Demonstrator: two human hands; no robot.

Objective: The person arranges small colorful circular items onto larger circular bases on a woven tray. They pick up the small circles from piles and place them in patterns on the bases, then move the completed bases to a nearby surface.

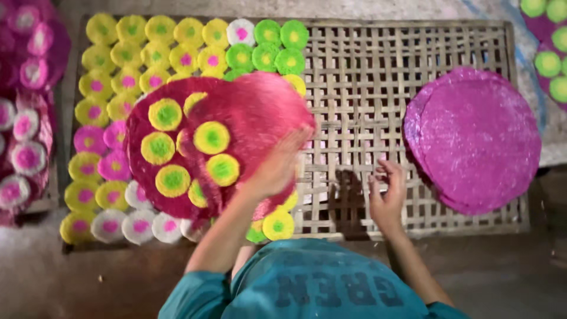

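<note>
— What's in hand on my feed?

— The left hand (277, 168) grips a big red disc (254, 118), fingers curled over its right edge — it's tilted above the small discs (127, 56) on the woven tray (378, 88). Several yellow-green rounds cling to it.

— And the right hand (387, 198)?

— Held over bare weave, fingertips loosely drawn together; I can't tell if it pinches anything.

— How far along?

— I'd judge about half: the tray's left half is packed, the right holds only 1 magenta stack (472, 139).
</note>
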